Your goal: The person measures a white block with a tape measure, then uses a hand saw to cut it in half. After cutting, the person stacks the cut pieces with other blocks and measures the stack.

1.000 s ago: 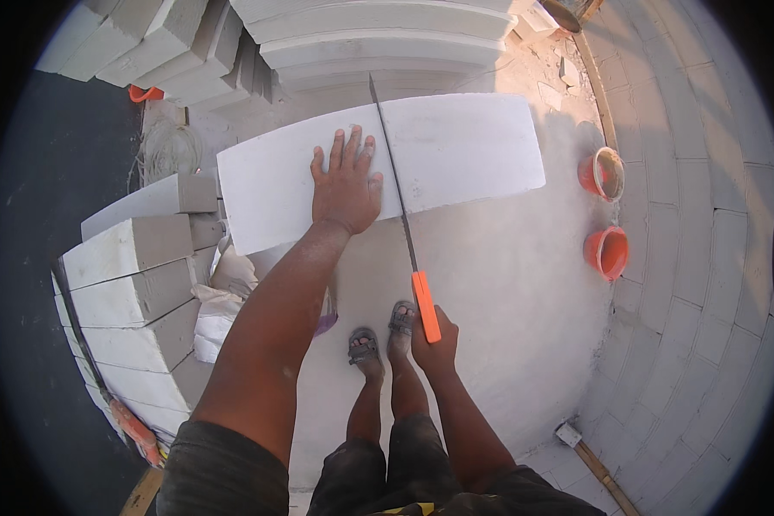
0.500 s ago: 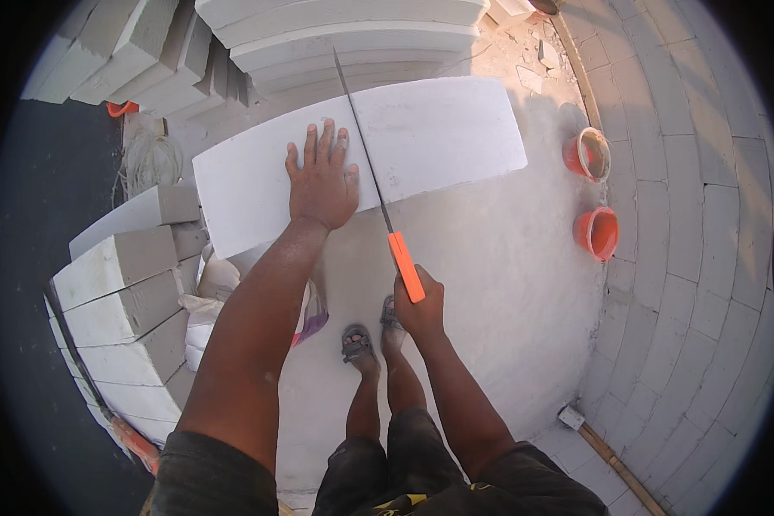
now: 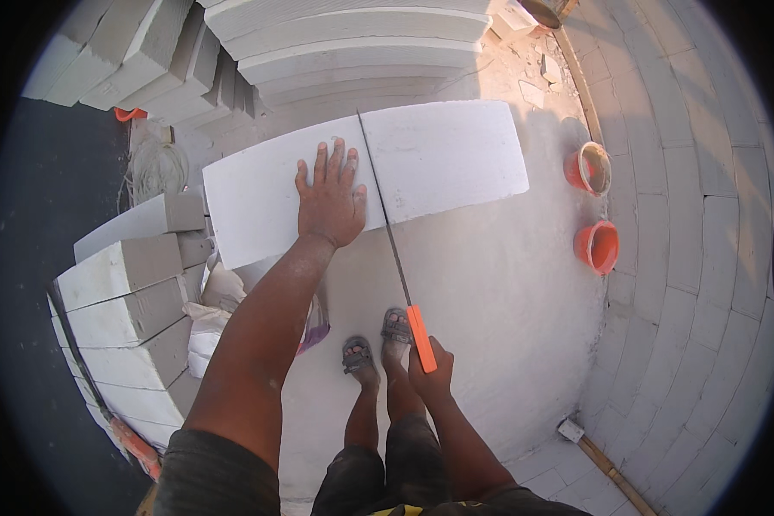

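Observation:
A long white lightweight concrete block [image 3: 447,159] lies crosswise in front of me. My left hand [image 3: 331,202] rests flat on its top, left of the blade, fingers spread. My right hand [image 3: 432,368] is wrapped round the orange handle of a hand saw [image 3: 394,249]. The dark toothed blade runs across the block's width, with its tip near the far edge and much of its length on my side of the near edge. How deep the blade sits in the block cannot be made out. What supports the block is mostly hidden.
Stacked white blocks stand at the far side [image 3: 353,43] and on the left [image 3: 112,275]. Two orange buckets [image 3: 595,248] sit by the block wall [image 3: 662,241] on the right. A wooden-handled hammer [image 3: 606,469] lies lower right. Crumpled sacking [image 3: 211,322] is beside the left stack.
My right hand has pulled the saw back toward me, so its tip has come from beyond the block to its far edge. My left hand stays pressed on the block.

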Motion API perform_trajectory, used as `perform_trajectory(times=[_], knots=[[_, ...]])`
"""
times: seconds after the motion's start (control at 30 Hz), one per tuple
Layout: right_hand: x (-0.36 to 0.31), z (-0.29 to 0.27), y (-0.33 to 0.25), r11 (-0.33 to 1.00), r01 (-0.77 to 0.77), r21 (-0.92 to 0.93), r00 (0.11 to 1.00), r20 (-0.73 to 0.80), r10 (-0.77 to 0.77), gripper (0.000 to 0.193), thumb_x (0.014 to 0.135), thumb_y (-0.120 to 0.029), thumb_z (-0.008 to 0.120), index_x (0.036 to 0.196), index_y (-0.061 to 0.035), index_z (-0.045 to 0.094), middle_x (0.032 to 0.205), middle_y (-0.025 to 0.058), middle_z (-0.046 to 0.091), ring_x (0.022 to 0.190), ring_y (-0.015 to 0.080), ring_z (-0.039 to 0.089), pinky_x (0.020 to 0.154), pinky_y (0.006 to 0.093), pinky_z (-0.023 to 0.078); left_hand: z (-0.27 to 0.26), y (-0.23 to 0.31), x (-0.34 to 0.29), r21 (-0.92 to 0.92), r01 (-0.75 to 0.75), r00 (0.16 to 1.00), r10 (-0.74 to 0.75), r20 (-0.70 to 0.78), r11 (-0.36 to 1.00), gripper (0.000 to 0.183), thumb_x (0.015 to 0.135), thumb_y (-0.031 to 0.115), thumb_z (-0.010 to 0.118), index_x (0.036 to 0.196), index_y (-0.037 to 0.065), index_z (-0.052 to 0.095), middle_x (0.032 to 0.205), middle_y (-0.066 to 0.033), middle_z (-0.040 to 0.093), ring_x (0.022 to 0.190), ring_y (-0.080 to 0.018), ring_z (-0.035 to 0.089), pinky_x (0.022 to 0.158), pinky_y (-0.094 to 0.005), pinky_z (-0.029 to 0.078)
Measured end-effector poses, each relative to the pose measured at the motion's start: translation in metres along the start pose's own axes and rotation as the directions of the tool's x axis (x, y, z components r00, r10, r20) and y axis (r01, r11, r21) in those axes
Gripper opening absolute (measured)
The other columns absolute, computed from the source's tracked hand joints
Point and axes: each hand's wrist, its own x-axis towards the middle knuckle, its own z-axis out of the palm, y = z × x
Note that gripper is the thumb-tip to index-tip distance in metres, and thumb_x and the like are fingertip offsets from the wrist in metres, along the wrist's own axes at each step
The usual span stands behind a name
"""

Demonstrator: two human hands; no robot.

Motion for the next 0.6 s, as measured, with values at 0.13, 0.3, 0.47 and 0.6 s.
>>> perform_trajectory(times=[0.13,0.3,0.47,0.6], knots=[[0.042,0.010,-0.008,0.982,-0.114,-0.150,0.981,0.142,0.135,0.012,0.090,-0.008,0.056,0.093,0.0012,0.063,0.066,0.0163,0.061,0.055,0.0242,0.058,0.056,0.0362,0.048,-0.004,0.008,0.003,-0.022,-0.020,1.000,0.020,-0.002,1.000,0.060,0.096,0.029,0.042,0.150,0.008,0.030,0.159,-0.0129,0.022,0.148,-0.0320,0.016,0.116,-0.0597,0.010],[0.015,-0.005,-0.008,0.991,-0.044,-0.129,0.996,0.074,0.053,0.015,0.091,-0.011,0.056,0.096,0.0016,0.062,0.068,0.0167,0.062,0.058,0.0276,0.062,0.059,0.0349,0.050,0.001,0.002,-0.004,-0.003,0.002,1.000,-0.002,0.016,1.000,0.060,0.095,0.028,0.043,0.150,0.008,0.031,0.158,-0.0125,0.023,0.148,-0.0316,0.015,0.116,-0.0589,0.011],[0.048,0.015,-0.001,0.996,-0.055,-0.066,0.991,0.116,0.062,0.023,0.094,-0.018,0.058,0.083,0.0019,0.053,0.059,0.0071,0.056,0.051,0.0178,0.052,0.056,0.0330,0.047,-0.006,0.011,0.002,-0.014,-0.001,1.000,0.002,0.027,1.000,0.060,0.095,0.029,0.044,0.149,0.008,0.032,0.158,-0.0119,0.022,0.148,-0.0309,0.016,0.116,-0.0585,0.011],[0.018,0.000,-0.006,0.997,-0.067,-0.030,0.994,0.083,0.070,0.020,0.092,-0.014,0.058,0.081,0.0015,0.051,0.059,0.0104,0.053,0.050,0.0183,0.050,0.053,0.0343,0.045,-0.003,0.002,0.002,0.006,0.021,1.000,-0.021,0.020,1.000,0.059,0.096,0.030,0.044,0.149,0.008,0.032,0.158,-0.0122,0.022,0.148,-0.0307,0.015,0.116,-0.0580,0.011]])
